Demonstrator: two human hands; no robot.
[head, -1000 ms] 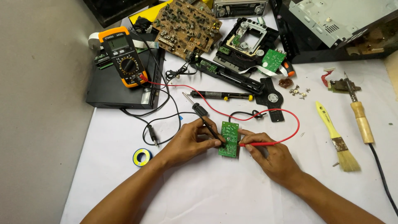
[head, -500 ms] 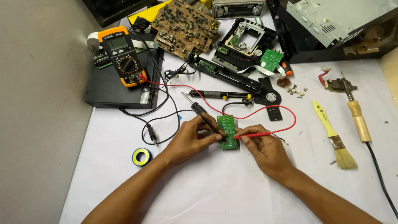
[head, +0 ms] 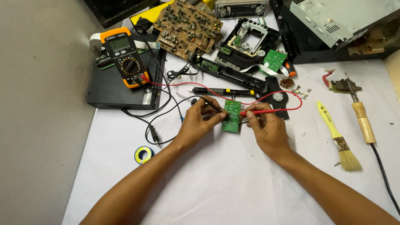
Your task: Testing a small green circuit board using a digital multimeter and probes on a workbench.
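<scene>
Green circuit board (head: 231, 116) is held on the white sheet (head: 216, 183) between both hands, with a black probe (head: 210, 105) pinched against it by the left hand (head: 199, 121) and a red probe (head: 260, 112) gripped by the right hand (head: 268, 131), an orange multimeter (head: 123, 56) lying well apart.

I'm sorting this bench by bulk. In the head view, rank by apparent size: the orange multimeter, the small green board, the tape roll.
1. orange multimeter
2. small green board
3. tape roll
</scene>
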